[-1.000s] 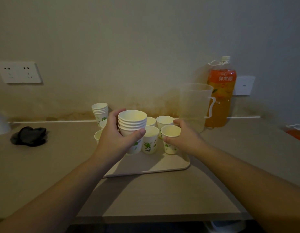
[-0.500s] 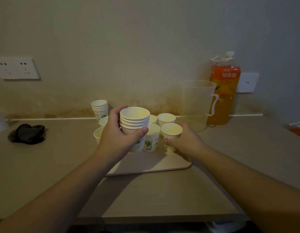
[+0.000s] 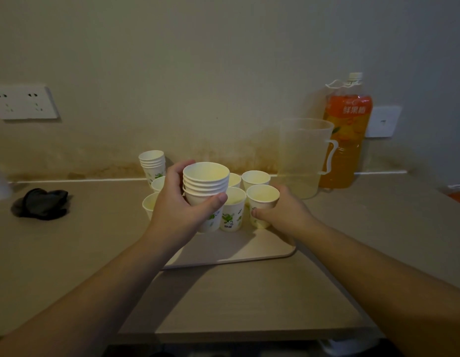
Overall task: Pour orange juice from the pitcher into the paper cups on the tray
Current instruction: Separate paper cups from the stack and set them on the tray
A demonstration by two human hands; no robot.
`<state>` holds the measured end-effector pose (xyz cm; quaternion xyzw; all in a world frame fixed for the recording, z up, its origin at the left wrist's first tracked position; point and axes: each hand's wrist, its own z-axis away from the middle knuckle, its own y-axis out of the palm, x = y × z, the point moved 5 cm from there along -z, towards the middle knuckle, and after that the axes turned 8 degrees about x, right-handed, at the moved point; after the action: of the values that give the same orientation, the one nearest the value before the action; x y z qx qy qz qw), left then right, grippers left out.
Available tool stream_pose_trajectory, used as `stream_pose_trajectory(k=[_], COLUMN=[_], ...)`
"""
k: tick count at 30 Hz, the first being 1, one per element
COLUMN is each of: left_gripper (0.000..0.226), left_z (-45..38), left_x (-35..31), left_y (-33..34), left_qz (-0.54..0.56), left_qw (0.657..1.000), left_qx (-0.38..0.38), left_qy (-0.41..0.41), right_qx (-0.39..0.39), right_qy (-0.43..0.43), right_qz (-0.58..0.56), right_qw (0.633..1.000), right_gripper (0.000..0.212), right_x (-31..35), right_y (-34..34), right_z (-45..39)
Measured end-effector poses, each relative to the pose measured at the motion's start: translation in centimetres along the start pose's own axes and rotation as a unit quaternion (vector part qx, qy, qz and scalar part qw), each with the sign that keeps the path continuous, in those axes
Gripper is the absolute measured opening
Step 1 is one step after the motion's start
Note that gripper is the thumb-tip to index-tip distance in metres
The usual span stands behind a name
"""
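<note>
**Two hands busy with paper cups over the tray**

The room is dim, so small things are hard to see. The left hand [image 3: 176,215] covers part of the cups behind it, and I can only see bits of two cups [image 3: 151,202] peeking out past its knuckles. The far fingers of the right hand [image 3: 283,215] are hidden behind the cup it holds, and I cannot tell if that cup's bottom sits on the tray. I cannot make out whether the cups have anything in them. The pitcher [image 3: 302,158] is see-through and pale; it is hard to say what is in it. A dark lump [image 3: 41,203] lies far left on the table, and I cannot tell what it is.

The left arm comes in from the bottom left, and its hand is wrapped round a stack of cups [image 3: 207,186], thumb in front, fingers round the back, lifting it above the tray [image 3: 231,253]. The right arm comes in from the bottom right. Its hand grasps a single cup [image 3: 262,202] at the right front of the group, thumb across the front.

More cups [image 3: 254,179] stand on the tray between and behind the hands. Another stack [image 3: 152,163] stands at the back left. The pitcher stands upright on the table [image 3: 249,300], just right of the tray, near the wall. The orange juice bottle [image 3: 346,140] stands right behind it.
</note>
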<state>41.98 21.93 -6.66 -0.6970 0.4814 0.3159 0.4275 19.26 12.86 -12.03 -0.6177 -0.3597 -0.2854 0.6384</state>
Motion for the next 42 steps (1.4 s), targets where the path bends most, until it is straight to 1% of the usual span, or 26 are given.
stream_pose_trajectory(k=[9,12,16,19,31,33,35,36,39,42], left_gripper=[0.094,0.098,0.098,0.102,0.092,0.092,0.093,0.093,0.091,0.084], left_z=[-0.2,-0.1,0.0,-0.1,-0.1,-0.1,-0.2,-0.2,-0.1,0.0], left_x=[0.3,0.3,0.4,0.5,0.5,0.4,0.2,0.0,-0.6,-0.6], left_y=[-0.1,-0.2,-0.3,-0.3,-0.5,-0.6,-0.7,-0.7,-0.9,-1.4], left_qz=[-0.002,-0.004,-0.002,-0.006,-0.006,-0.004,-0.004,-0.007,-0.011,-0.018], left_qw=[1.0,1.0,1.0,1.0,1.0,1.0,1.0,1.0,1.0,0.999], left_qx=[-0.005,-0.007,-0.006,-0.006,-0.005,-0.001,0.002,0.003,0.013,0.031], left_qy=[0.007,0.006,0.004,0.002,0.004,0.002,-0.001,-0.001,0.0,-0.003], right_qx=[0.0,0.006,0.005,0.003,0.011,0.019,0.027,0.03,0.03,0.027], right_qy=[-0.002,-0.013,-0.016,-0.016,-0.016,-0.02,-0.022,-0.028,-0.076,-0.181], right_qz=[0.007,0.008,0.001,-0.006,-0.005,0.008,0.035,0.049,0.089,0.062], right_qw=[1.0,1.0,1.0,1.0,1.0,1.0,0.999,0.998,0.993,0.981], right_gripper=[0.082,0.081,0.08,0.082,0.094,0.098,0.107,0.107,0.084,0.061], right_x=[0.1,0.4,0.5,0.4,0.4,0.9,1.7,2.3,5.1,8.4], right_y=[0.1,0.2,0.2,0.2,-0.1,-0.3,-0.7,-1.0,-1.9,-1.9], right_z=[-0.3,-0.3,-0.3,-0.3,-0.1,0.2,0.6,0.8,2.1,3.8])
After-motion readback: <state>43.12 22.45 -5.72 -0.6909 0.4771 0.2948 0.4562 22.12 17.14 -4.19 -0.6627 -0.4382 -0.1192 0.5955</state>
